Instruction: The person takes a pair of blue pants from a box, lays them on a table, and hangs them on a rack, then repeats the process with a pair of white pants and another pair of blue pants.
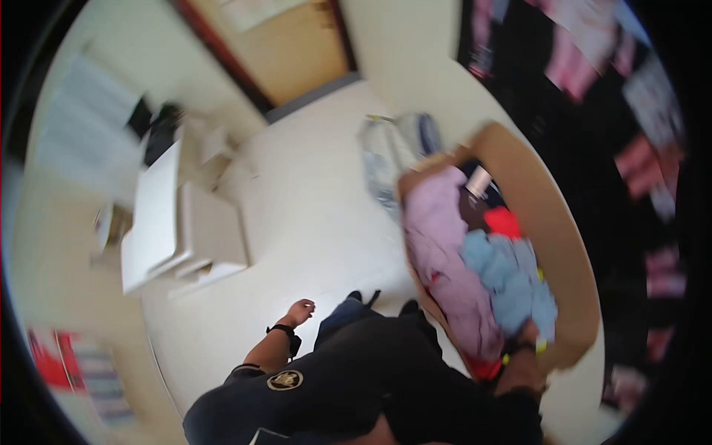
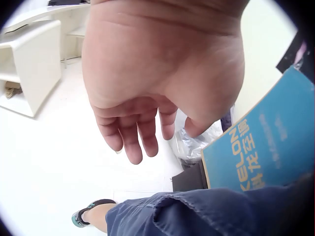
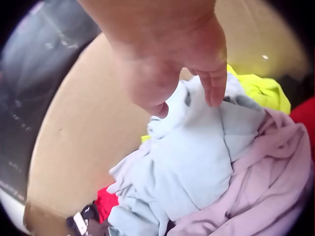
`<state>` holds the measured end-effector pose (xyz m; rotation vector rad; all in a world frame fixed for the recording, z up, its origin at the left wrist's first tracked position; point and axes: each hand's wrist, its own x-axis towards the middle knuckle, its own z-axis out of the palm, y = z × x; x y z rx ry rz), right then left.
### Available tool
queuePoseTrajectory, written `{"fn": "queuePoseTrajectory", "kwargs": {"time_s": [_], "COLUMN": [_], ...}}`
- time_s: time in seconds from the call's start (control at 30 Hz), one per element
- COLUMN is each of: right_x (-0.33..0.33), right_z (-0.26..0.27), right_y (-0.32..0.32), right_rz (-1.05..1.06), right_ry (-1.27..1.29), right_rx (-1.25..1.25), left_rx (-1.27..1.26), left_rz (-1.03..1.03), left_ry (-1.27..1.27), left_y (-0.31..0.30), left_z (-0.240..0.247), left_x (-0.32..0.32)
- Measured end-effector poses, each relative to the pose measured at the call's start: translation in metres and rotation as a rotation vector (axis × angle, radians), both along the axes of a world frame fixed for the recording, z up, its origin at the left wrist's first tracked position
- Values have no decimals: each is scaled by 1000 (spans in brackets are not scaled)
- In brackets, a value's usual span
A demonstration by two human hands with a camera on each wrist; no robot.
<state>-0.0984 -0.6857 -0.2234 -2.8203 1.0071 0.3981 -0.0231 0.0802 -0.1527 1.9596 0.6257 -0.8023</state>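
My right hand [image 1: 528,334] reaches down into a large cardboard box of clothes. In the right wrist view, the right hand [image 3: 172,73] is right at a pale blue garment [image 3: 192,162], its thumb and fingers apart and pointing down at the cloth. That pale blue garment [image 1: 512,282] lies bunched on the pile, beside a long mauve garment [image 1: 452,259]. My left hand [image 1: 300,310] hangs at my side. Seen close in the left wrist view, the left hand [image 2: 157,83] has loosely bent fingers and holds nothing.
The cardboard box [image 1: 567,259] stands at my right; its outer side [image 2: 266,132] is blue with printed lettering. Red [image 1: 503,221] and bright yellow cloth [image 3: 266,93] lie inside. Behind it are plastic bags [image 1: 386,148]. A white desk [image 1: 211,230] stands left, a door [image 1: 297,52] ahead.
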Motion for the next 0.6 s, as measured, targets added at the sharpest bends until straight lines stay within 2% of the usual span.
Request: {"fn": "queuePoseTrajectory", "kwargs": {"time_s": [0.03, 0.07, 0.13, 0.2, 0.23, 0.3, 0.5, 0.57, 0.6], "right_x": [-1, 121, 316, 431, 458, 489, 518, 514, 507], "right_z": [-80, -42, -34, -20, 0, 31, 91, 114, 133], "right_y": [-42, 5, 101, 217, 267, 320, 376, 395, 403], "right_rz": [-26, 156, 478, 708, 783, 875, 983, 1001, 1009], "right_ry": [188, 125, -71, -223, -293, -394, -595, -653, -681], "right_rx": [-94, -74, 18, 138, 190, 271, 470, 545, 576], "left_rx": [53, 155, 281, 260, 279, 220, 105, 99, 121], "left_rz": [14, -13, -109, -73, -31, 55, 217, 250, 290], "left_ry": [57, 67, 98, 97, 53, 129, 169, 134, 39], "left_y": [-4, -1, -18, -27, -31, -36, -61, -63, -62], "left_z": [3, -6, 10, 12, 11, 3, -36, -46, -54], "left_x": [-20, -47, -86, -109, -130, -151, -191, -205, -212]}}
